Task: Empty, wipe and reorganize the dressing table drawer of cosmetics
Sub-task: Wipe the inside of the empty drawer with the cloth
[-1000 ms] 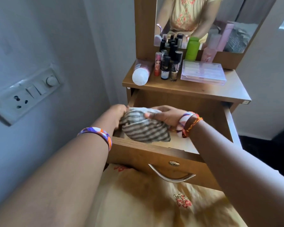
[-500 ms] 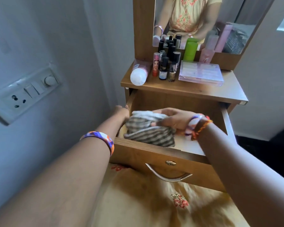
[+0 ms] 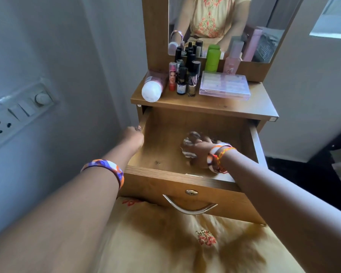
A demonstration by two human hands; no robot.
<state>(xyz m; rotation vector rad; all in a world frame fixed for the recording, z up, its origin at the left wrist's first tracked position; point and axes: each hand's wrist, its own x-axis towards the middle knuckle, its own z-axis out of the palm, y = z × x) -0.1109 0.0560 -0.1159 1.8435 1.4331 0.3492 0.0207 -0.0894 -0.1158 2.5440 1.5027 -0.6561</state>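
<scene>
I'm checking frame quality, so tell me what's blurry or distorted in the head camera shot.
Head view: the right hand and the striped cloth it presses in the drawer are smeared by motion; the left hand on the drawer's side wall is sharper; wide-angle distortion slants the switch panel and the walls.

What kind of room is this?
Probably a bedroom or dressing corner at home: a small wooden dressing table with a mirror, cosmetic bottles on top, and its drawer pulled open.
</scene>
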